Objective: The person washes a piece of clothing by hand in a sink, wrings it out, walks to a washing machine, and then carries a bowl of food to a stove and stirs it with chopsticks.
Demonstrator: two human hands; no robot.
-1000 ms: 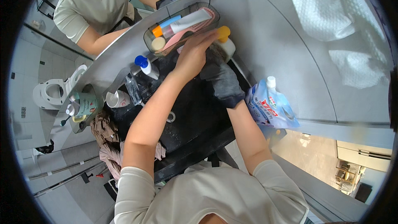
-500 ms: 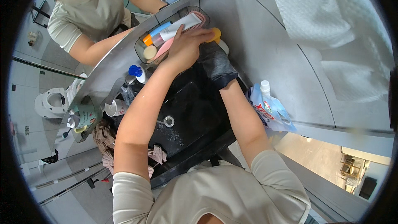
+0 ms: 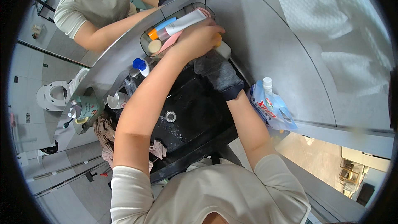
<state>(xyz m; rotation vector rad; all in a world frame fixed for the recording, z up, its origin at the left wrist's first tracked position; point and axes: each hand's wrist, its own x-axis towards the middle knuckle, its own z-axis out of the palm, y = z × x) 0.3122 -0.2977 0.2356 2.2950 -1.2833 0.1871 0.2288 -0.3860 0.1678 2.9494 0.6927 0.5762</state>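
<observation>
The left hand [image 3: 199, 37] is reaching over the clear tray [image 3: 145, 43] w/ fingers curled on a white bottle [image 3: 223, 49] (orange cap), lying just right of it; right hand [image 3: 217, 72], gloved, is under, grip hidden.

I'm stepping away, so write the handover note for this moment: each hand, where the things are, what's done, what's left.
Left hand: bare, resting on the rim of the clear organiser tray at the back of the counter, over a bottle with an orange cap; grip not visible.
Right hand: in a dark glove, just below that bottle, over the black sink; grip hidden.
Tray holds a white tube and other tubes. Blue refill pouch lies right of the sink; blue-capped bottle stands left.
Done: cannot tell. Left: the bottle is under the hands, not yet set down apart.
</observation>
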